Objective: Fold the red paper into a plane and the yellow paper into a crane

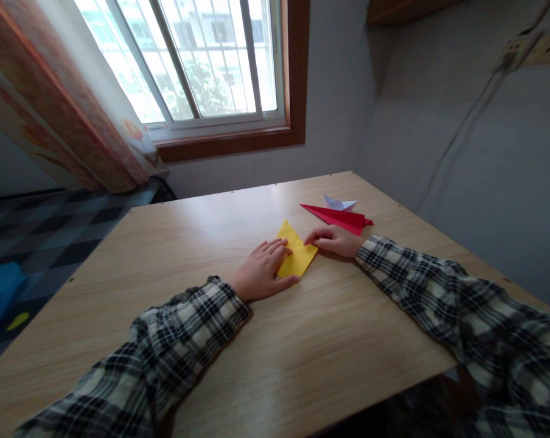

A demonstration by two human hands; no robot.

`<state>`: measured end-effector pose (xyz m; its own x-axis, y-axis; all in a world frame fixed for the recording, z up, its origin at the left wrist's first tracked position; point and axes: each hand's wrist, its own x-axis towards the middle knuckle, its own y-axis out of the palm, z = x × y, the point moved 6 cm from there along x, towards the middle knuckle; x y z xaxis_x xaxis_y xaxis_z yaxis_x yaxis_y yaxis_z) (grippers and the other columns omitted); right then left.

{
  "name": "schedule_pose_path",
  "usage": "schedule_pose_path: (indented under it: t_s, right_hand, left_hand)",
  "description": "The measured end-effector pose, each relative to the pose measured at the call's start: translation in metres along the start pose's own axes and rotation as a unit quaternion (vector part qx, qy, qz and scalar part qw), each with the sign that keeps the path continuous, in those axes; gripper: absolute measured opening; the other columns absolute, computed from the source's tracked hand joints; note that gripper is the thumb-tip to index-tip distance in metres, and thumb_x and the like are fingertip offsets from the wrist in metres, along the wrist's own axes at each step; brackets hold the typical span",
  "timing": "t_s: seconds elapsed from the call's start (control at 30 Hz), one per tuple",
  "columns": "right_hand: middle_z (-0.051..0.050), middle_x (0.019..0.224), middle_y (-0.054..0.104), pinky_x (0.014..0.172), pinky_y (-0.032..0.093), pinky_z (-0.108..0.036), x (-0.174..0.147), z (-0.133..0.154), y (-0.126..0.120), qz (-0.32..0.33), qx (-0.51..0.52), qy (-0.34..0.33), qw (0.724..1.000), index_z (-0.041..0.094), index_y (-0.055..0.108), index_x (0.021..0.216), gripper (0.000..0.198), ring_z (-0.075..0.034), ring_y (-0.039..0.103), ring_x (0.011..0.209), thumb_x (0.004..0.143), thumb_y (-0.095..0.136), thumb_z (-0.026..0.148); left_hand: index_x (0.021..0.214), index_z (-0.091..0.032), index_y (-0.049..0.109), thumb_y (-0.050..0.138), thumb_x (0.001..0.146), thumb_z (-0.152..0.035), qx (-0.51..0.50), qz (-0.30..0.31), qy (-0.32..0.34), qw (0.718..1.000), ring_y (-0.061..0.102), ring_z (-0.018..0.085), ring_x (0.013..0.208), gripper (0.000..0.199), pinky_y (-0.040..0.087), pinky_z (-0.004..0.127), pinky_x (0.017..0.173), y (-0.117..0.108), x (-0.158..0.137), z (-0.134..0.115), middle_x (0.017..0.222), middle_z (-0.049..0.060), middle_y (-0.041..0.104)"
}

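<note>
Left hand (262, 267) lies flat, open, pinning the yellow paper (297, 250); right hand's (333, 239) curled fingertips press its edge. Crease slowly, outward, keeping corners aligned.

We see a light wooden table (211, 231) set near a grey wall (462, 152). Behind its far edge, a wood-framed window (202, 55) lets in bright daylight beside a patterned curtain (60, 103). Dark checked flooring (42, 237) lies left.
</note>
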<state>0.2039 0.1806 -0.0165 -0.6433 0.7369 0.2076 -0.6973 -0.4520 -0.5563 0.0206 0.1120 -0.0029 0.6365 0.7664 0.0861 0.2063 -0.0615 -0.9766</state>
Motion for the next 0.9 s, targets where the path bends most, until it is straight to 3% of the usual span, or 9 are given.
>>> schedule_pose_path:
  t_s: [0.13,0.5,0.73,0.9]
  right_hand:
    - [-0.006,0.106,0.074,0.086,0.051,-0.034,0.0000,-0.0071,0.0017,0.015,-0.010,0.004,1.000,0.019,0.073,0.106,0.033,-0.020,0.065,0.097,0.081,0.052,0.014]
    - [-0.004,0.097,0.068,0.075,0.050,-0.031,0.0000,-0.0057,0.0017,0.020,-0.040,-0.026,0.999,0.021,0.075,0.106,0.029,-0.017,0.060,0.084,0.081,0.061,0.016]
    - [-0.009,0.121,0.061,0.093,0.052,-0.038,-0.0020,-0.0003,-0.0004,0.002,-0.068,-0.074,0.995,0.022,0.076,0.103,0.021,-0.021,0.060,0.108,0.085,0.064,0.022]
    - [-0.009,0.119,0.064,0.100,0.050,-0.040,-0.0017,0.0015,-0.0001,0.008,-0.078,-0.092,0.993,0.022,0.076,0.102,0.018,-0.021,0.061,0.112,0.088,0.064,0.024]
  left_hand:
    - [0.143,-0.018,0.051,0.050,0.091,-0.067,0.011,0.017,-0.001,1.000,0.032,0.030,0.149,0.071,0.021,0.051,0.124,0.0029,0.0005,0.0001,0.159,0.016,0.037]
    - [0.154,-0.020,0.036,0.045,0.087,-0.078,0.022,0.068,0.003,0.997,0.021,0.032,0.153,0.090,0.015,0.051,0.125,0.0072,0.0001,0.0024,0.165,0.014,0.022]
    - [0.154,-0.023,0.037,0.038,0.091,-0.076,0.027,0.060,0.004,0.998,0.022,0.030,0.153,0.083,0.015,0.050,0.124,0.0066,-0.0007,0.0020,0.165,0.012,0.025]
    - [0.152,-0.023,0.041,0.031,0.100,-0.061,0.021,0.045,0.011,0.999,0.025,0.027,0.152,0.065,0.017,0.049,0.124,0.0039,-0.0013,0.0005,0.163,0.011,0.032]
